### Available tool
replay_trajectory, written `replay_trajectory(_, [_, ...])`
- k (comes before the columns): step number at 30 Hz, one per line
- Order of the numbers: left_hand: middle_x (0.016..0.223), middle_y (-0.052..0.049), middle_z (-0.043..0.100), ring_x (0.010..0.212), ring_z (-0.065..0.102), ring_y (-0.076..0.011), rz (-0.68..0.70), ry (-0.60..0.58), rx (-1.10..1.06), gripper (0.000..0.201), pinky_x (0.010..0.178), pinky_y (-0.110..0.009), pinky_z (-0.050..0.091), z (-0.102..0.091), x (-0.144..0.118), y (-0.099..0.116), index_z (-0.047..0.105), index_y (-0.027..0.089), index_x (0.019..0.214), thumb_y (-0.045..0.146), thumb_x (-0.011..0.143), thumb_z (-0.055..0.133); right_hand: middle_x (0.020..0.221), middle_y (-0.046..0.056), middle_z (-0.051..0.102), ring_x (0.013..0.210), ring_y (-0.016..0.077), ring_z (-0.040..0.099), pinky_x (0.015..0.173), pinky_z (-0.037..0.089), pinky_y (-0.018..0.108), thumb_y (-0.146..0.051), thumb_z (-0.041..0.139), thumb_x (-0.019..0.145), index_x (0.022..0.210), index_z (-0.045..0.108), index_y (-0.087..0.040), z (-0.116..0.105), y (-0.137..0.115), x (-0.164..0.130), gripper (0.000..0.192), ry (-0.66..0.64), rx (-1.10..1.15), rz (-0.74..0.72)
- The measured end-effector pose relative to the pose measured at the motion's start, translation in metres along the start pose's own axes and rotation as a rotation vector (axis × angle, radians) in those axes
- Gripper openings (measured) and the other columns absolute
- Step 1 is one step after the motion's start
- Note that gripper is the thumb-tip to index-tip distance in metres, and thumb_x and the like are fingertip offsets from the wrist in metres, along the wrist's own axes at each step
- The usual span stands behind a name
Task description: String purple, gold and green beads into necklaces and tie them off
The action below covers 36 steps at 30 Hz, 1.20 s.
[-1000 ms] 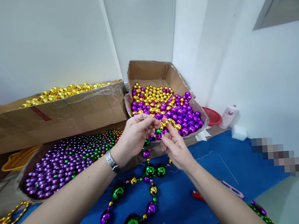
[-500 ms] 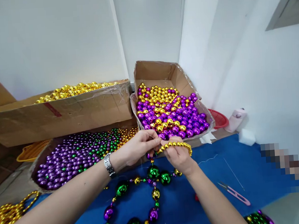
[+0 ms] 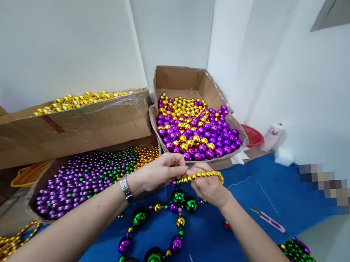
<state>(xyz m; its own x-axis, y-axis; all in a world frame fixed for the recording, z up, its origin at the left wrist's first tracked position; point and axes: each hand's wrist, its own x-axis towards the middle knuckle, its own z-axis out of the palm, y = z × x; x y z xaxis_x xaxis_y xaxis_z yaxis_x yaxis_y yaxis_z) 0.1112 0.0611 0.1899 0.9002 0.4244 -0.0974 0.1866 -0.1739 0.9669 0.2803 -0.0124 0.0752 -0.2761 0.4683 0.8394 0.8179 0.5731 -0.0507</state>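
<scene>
My left hand (image 3: 156, 173), with a metal watch at its wrist, is closed in a pinch on a thin thread (image 3: 177, 161). Close beside it, my right hand (image 3: 207, 188) grips a strand of gold beads (image 3: 203, 174) that loops over its back. The two hands' fingertips almost meet, and what lies between them is too small to make out. Below hangs and rests a necklace of large green, purple and gold beads (image 3: 152, 261), its upper end reaching up to my hands. Part of that necklace is hidden behind my right hand.
Cardboard boxes of purple and gold beads (image 3: 244, 136), small mixed beads (image 3: 32, 205) and gold beads (image 3: 103, 132) stand behind. On the blue cloth (image 3: 242, 198) lie pink thread snips (image 3: 271, 222). Gold bead strands (image 3: 6, 250) sit left; a red basket (image 3: 251, 135) and bottle (image 3: 271, 137) stand right.
The gold strand has straightened from an arch to a flatter line across my right hand. My hands stay close together, and the whole view has shifted slightly.
</scene>
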Motion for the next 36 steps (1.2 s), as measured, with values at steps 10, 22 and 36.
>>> replay_trajectory(10, [0.078, -0.004, 0.057, 0.072, 0.052, -0.0141, 0.234, 0.318, 0.226, 0.02, 0.066, -0.027, 0.041, 0.03, -0.013, -0.033, 0.053, 0.015, 0.078, 0.03, 0.089, 0.047, 0.087, 0.001, 0.07, 0.068, 0.0127, 0.067, 0.062, 0.054, 0.02, -0.02, 0.049, 0.089, 0.118, 0.059, -0.025, -0.029, -0.104, -0.043, 0.031, -0.501, 0.749, 0.73])
replay_trajectory(22, [0.079, -0.003, 0.051, 0.074, 0.045, -0.0142, 0.339, 0.218, 0.445, 0.013, 0.071, -0.028, 0.038, 0.067, -0.024, -0.075, 0.05, 0.017, 0.081, 0.018, 0.091, 0.042, 0.086, 0.002, 0.065, 0.075, 0.0131, 0.059, 0.065, 0.045, 0.023, -0.037, 0.051, 0.09, 0.092, 0.065, -0.019, -0.021, -0.059, -0.02, 0.023, 0.014, 0.785, 1.11])
replay_trajectory(36, [0.078, -0.002, 0.055, 0.071, 0.049, -0.0133, 0.205, 0.321, 0.249, 0.016, 0.067, -0.026, 0.039, 0.062, -0.025, -0.089, 0.051, 0.016, 0.079, 0.024, 0.091, 0.045, 0.085, 0.002, 0.06, 0.07, 0.0101, 0.052, 0.061, 0.043, 0.022, -0.034, 0.056, 0.087, 0.106, 0.063, -0.021, -0.008, -0.06, -0.03, 0.024, 0.056, 1.134, 1.206])
